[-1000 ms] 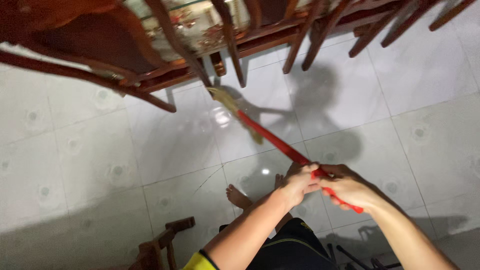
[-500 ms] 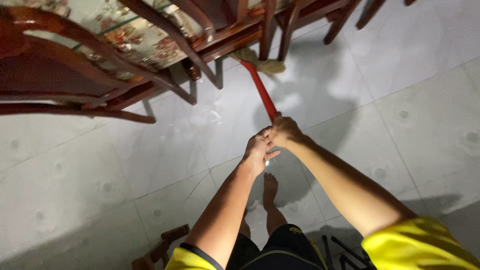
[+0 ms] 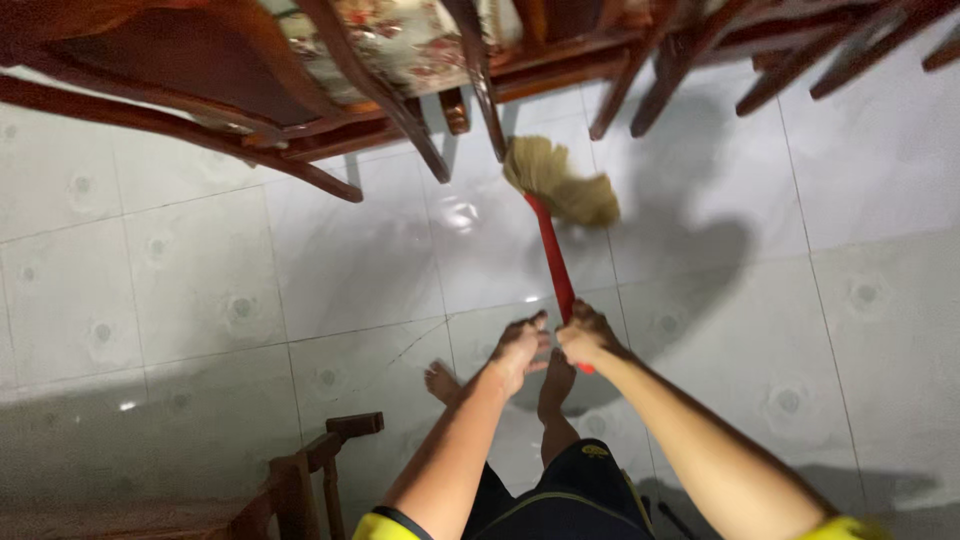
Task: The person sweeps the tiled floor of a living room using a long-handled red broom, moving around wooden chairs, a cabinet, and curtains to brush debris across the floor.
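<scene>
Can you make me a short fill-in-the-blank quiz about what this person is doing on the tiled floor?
1. Both the left hand and the right hand grip the broom's handle, whose colour is ____.
2. The broom's straw head lies on the white ____ floor.
3. The head sits beside the legs of dark ____ chairs.
4. The person's feet are ____, without shoes.

Missing words: red; tiled; wooden; bare

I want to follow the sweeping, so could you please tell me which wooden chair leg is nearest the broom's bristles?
The dark slanted leg directly above the straw bristles, its tip meeting them; the others stand apart.
</scene>
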